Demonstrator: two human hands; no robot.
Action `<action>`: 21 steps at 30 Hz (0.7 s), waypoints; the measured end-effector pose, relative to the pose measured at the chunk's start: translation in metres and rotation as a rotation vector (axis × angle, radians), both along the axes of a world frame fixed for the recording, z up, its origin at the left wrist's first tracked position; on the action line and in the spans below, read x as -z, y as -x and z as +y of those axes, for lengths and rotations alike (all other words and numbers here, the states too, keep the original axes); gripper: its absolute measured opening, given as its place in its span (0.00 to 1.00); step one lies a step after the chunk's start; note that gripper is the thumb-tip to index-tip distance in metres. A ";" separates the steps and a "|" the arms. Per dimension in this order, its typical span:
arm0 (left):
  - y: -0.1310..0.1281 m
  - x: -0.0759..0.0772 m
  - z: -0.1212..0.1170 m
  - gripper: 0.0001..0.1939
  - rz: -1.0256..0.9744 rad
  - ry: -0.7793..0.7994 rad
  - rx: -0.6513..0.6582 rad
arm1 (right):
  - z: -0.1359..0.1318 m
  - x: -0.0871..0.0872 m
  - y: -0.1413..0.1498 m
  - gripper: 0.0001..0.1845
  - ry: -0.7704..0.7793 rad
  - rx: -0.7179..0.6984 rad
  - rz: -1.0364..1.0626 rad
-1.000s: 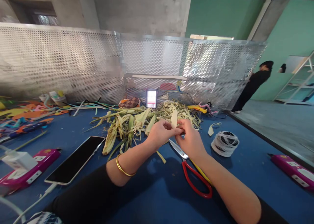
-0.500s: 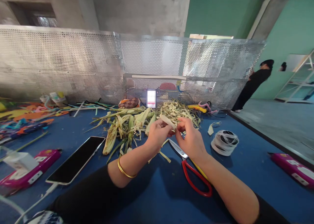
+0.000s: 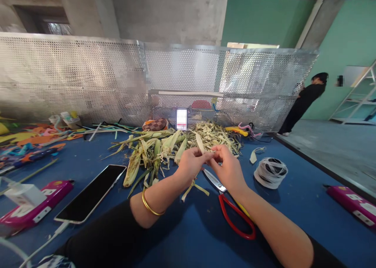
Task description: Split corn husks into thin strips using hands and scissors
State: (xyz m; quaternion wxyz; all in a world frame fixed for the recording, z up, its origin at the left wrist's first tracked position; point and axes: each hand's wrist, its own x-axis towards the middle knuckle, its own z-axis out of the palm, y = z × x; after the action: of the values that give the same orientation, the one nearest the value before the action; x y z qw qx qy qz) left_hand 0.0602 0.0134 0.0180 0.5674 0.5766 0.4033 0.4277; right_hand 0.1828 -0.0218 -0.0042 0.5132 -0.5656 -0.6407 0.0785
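A pale strip of corn husk [image 3: 200,143] stands up from between my two hands over the middle of the table. My left hand [image 3: 190,163] pinches it near its lower end. Close against it, my right hand [image 3: 227,166] has thumb and finger closed on the same piece; the exact grip is hidden by the fingers. Below the hands lie thin husk scraps [image 3: 195,189]. Scissors [image 3: 226,205] with red handles lie under my right wrist, beside a yellow-handled thing [image 3: 241,208]. Behind the hands spreads a heap of corn husks [image 3: 152,152] and shredded strips [image 3: 216,134].
To the right are a spool of white string [image 3: 270,173], a husk piece [image 3: 253,156] and a magenta power strip [image 3: 352,201]. A phone [image 3: 92,193] on a cable lies left, near another power strip [image 3: 53,195]. A perforated metal screen [image 3: 88,80] stands behind; a person [image 3: 307,103] stands far right.
The husk strip has turned from slanting right to nearly upright. My hands have drawn closer together, and the thin scraps beneath them have shifted. The view has dipped very slightly.
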 end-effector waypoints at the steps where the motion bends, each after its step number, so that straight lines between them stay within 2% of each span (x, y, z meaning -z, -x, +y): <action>1: 0.000 0.001 0.001 0.07 -0.005 0.013 -0.034 | 0.000 0.000 0.000 0.12 0.001 -0.008 0.004; 3: 0.000 0.002 0.005 0.07 -0.027 0.043 -0.080 | 0.000 -0.001 -0.001 0.13 0.000 -0.020 0.020; 7: 0.001 0.000 0.009 0.09 -0.082 0.033 -0.091 | 0.001 -0.005 -0.007 0.06 0.079 -0.066 0.035; 9: 0.001 0.000 0.011 0.08 -0.098 0.012 -0.086 | 0.002 -0.006 -0.008 0.08 0.125 -0.103 0.092; 13: 0.003 0.002 0.012 0.06 -0.115 0.007 0.035 | 0.003 -0.005 -0.004 0.10 0.152 -0.170 0.336; 15: 0.004 0.004 0.013 0.08 -0.118 0.019 0.045 | 0.003 -0.006 -0.002 0.11 0.149 -0.207 0.413; 21: 0.005 0.005 0.015 0.11 -0.162 0.077 -0.005 | 0.002 -0.007 -0.005 0.15 0.290 -0.290 0.387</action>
State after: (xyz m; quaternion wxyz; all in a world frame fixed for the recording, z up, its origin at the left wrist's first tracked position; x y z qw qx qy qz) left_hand 0.0554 0.0286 0.0134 0.6188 0.5169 0.3736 0.4587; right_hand 0.1876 -0.0198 0.0033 0.5232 -0.5102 -0.5870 0.3484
